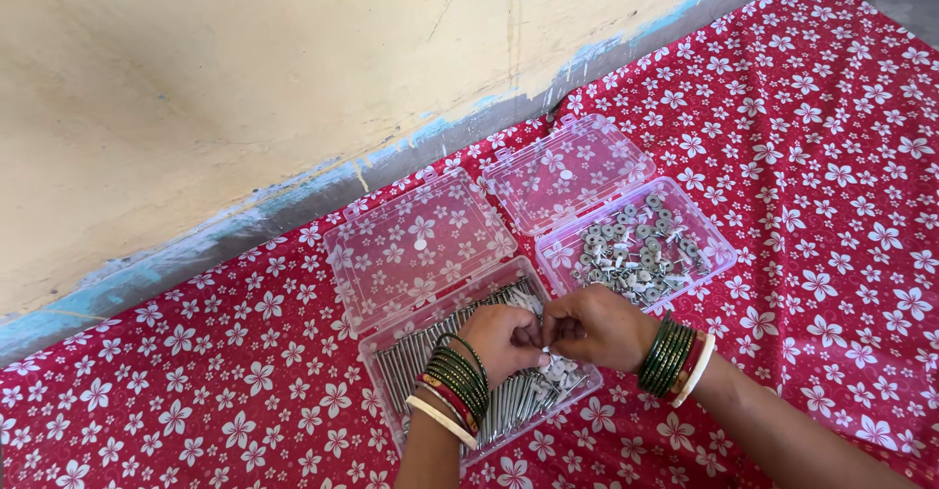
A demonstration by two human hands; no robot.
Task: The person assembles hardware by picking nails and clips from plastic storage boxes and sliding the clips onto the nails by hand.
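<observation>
Head view: both hands meet over the nearer of two clear plastic boxes. The left hand (504,340) is curled nearly to a fist, thumb and forefinger pinched together on something small; the right hand (599,325) faces it, fingertips pressed to the same spot. What they pinch is mostly hidden between the fingers, though a small white piece shows just under them, so both hands look closed on one tiny part, likely a nail with its white washer. Bringing the fingertips of both hands together suits so small a part.

The nail box (479,381) lies directly under the hands, its lid (416,244) swung back flat toward the wall (245,68). Long grey nails lie packed side by side in it, with a few white pieces at its right end.

Just beside it, to the right and a little farther off, the washer box (636,244) holds a loose heap of grey round washers and white bits; its lid (567,171) also lies open. Both boxes sit within easy reach, lids away from the person, so nothing blocks the hands.

Everything rests on a red cloth (831,156) with white flowers. Green, red and white bangles (675,357) ring both wrists.
</observation>
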